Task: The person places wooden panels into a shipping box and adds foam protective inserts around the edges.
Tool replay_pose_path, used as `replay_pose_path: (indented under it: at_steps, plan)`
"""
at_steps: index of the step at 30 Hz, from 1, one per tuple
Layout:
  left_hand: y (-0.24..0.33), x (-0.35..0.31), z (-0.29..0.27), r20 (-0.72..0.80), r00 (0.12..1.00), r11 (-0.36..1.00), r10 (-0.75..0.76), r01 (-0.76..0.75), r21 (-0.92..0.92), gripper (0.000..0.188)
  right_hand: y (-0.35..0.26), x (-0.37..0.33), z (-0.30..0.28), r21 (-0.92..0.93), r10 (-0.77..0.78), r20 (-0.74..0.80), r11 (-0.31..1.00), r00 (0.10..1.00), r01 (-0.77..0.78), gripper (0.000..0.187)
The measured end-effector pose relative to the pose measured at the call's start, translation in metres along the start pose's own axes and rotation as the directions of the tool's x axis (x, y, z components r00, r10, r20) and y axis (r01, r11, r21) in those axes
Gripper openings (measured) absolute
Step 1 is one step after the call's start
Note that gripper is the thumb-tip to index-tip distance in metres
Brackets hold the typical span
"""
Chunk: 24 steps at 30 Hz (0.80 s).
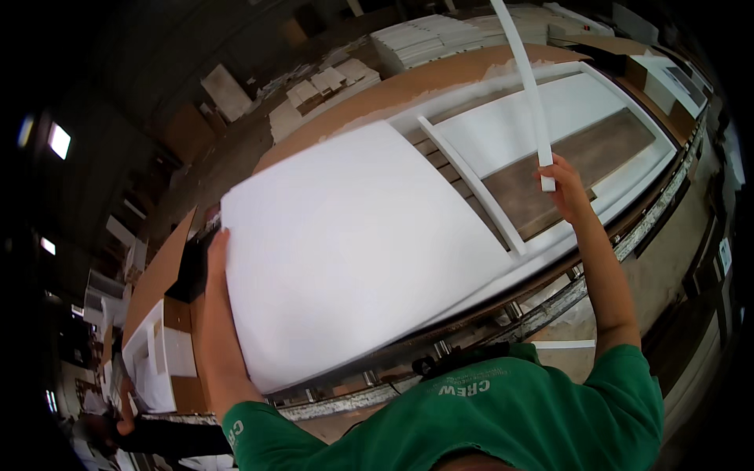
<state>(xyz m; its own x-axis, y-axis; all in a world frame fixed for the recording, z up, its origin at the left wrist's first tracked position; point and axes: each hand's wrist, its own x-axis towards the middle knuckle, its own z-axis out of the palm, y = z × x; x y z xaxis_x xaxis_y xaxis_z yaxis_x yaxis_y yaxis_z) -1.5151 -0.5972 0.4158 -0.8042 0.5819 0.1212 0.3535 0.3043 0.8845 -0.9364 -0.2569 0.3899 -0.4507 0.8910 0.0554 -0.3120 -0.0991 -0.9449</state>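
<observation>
A large white foam sheet (353, 251) lies over the left part of a long packed carton in front of me. My left hand (220, 245) grips the sheet's left edge, its fingers partly hidden by it. My right hand (562, 187) is closed round the lower end of a long white foam strip (528, 74), which rises almost upright out of the picture's top. Below that strip, the carton's right part lies uncovered: a brown wood-look panel (577, 177), a white panel (510, 129) and a white crosspiece (471, 184) show, bordered by white foam edging (628, 94).
The carton rests on a roller conveyor (510, 308) close to my body. Another open carton (169, 345) stands at left, beside a person in a dark sleeve (169, 441). Stacked white sheets (428, 43) lie beyond, and one more carton (667, 86) sits at far right.
</observation>
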Motion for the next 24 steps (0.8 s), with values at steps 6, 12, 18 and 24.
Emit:
replay_pose_path:
  at_steps: [6,12,18,24]
  plan:
    - [0.033,-0.006,0.088,0.068,0.997,0.991,-0.047,0.055,-0.124,0.04,-0.007,-0.002,-0.004,-0.072,0.017,-0.062,0.997,0.998,-0.021,0.024]
    - [0.022,0.009,0.134,0.006,0.998,0.992,0.062,-0.062,0.112,0.039,-0.008,0.001,-0.014,-0.148,0.021,-0.116,0.988,0.993,-0.038,0.029]
    - [0.008,-0.019,0.155,0.105,0.994,0.559,0.019,-0.097,0.824,0.051,-0.012,0.002,-0.01,-0.133,0.013,-0.108,0.991,0.994,-0.028,0.029]
    - [0.06,-0.083,0.252,0.397,0.8,0.41,0.45,-0.58,0.704,0.06,-0.017,0.0,-0.02,-0.116,-0.003,-0.127,0.993,0.992,-0.012,0.027]
